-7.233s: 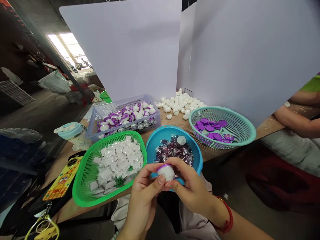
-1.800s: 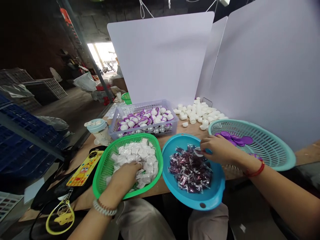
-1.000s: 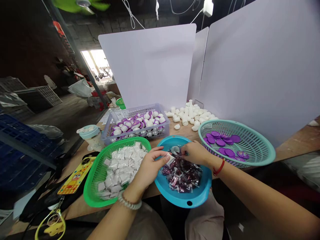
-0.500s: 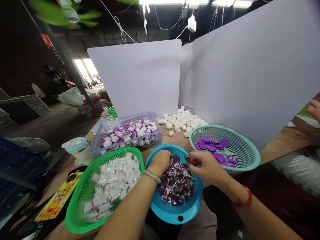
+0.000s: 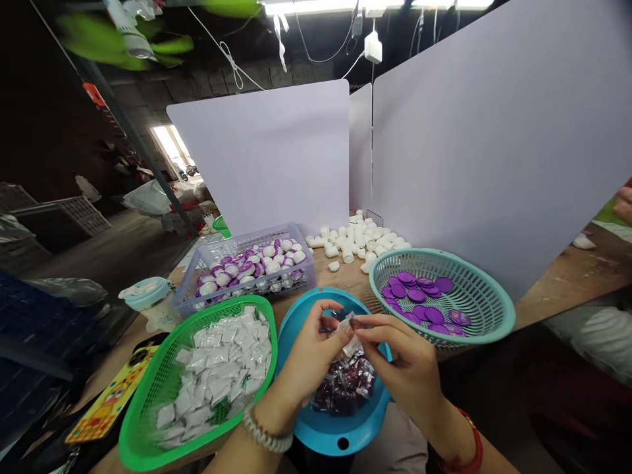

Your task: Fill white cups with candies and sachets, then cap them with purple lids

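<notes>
Left hand [image 5: 311, 349]: fingers closed around a small white cup [image 5: 343, 325].
Right hand [image 5: 407, 359]: thumb and fingers pinching a dark packet [image 5: 353, 323] at the white cup.
White cup: above the blue bowl [image 5: 365, 428], partly hidden by fingers.
Blue bowl: loose dark packets [image 5: 340, 392].
Green basket [image 5: 129, 421]: white packets [image 5: 217, 368].
Teal basket [image 5: 486, 296]: purple discs [image 5: 417, 295].

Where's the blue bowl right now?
In the head view, the blue bowl is at lower centre, under the left hand and right hand, between the green basket on the left and the teal basket on the right.
</notes>
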`<action>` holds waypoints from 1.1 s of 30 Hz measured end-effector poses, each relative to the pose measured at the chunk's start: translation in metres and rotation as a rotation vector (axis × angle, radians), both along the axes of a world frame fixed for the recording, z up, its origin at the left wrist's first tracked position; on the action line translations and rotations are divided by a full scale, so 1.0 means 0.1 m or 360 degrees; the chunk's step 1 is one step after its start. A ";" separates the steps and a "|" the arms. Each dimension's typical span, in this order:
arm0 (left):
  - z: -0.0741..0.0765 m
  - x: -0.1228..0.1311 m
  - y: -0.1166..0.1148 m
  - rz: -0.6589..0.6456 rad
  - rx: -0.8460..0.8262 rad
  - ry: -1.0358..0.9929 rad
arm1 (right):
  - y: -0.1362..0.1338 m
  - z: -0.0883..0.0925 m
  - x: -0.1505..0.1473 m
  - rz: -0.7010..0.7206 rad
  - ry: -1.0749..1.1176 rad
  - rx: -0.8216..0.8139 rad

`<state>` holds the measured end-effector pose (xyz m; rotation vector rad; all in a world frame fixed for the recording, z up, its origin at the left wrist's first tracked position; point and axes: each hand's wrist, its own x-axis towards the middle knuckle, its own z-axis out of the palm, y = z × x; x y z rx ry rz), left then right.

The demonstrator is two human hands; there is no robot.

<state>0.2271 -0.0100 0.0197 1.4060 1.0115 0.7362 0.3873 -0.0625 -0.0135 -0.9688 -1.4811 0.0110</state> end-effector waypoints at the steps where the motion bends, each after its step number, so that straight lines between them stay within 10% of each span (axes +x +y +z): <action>1: -0.01 0.01 -0.04 0.0049 -0.0110 -0.0159 | -0.03 0.03 -0.03 0.0004 -0.0073 0.0025; 11: -0.19 0.03 -0.25 0.0441 -0.0196 -0.0428 | -0.12 -0.07 -0.20 0.0043 -0.0283 -0.0025; 23: -0.37 -0.02 -0.34 0.0244 -0.0398 -0.0709 | -0.29 0.04 -0.23 0.0035 -0.0031 -0.0251; 27: -0.19 -0.12 -0.35 0.0322 -0.0492 -0.0748 | -0.07 0.10 0.36 0.0194 0.0006 -0.0604; 33: 0.02 -0.21 -0.39 0.0452 -0.0509 -0.0778 | 0.96 0.07 1.79 -0.0375 -0.0991 -0.1743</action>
